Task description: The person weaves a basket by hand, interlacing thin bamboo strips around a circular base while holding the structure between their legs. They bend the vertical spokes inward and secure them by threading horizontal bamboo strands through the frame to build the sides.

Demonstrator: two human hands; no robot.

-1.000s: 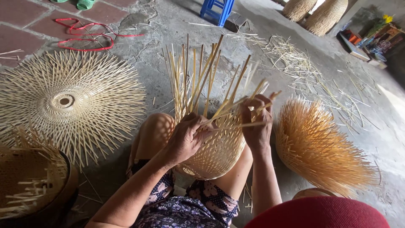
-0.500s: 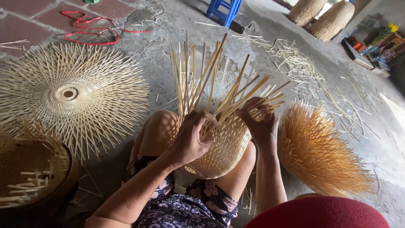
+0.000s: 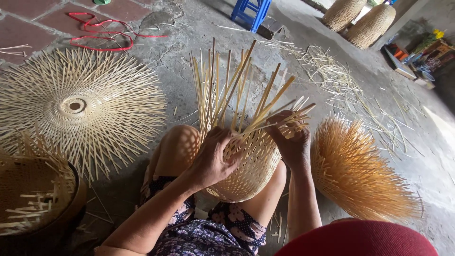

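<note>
Basket (image 3: 249,166) – 1, half-woven – gripped by left hand (image 3: 213,159) & right hand (image 3: 291,142); approx. 2 others nearby.

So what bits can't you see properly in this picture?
Head view only:
- Basket bottom: hidden between the knees.
- Left hand fingertips: tucked behind the strips.
- Right hand palm: turned away.
- Blue stool: cut off by the top edge.

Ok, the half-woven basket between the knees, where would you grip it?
Grip the half-woven basket on its rounded woven wall, one hand per side, as the left hand and right hand sit. Loose strips splay upward from the top, so come from the sides, below them.
</note>
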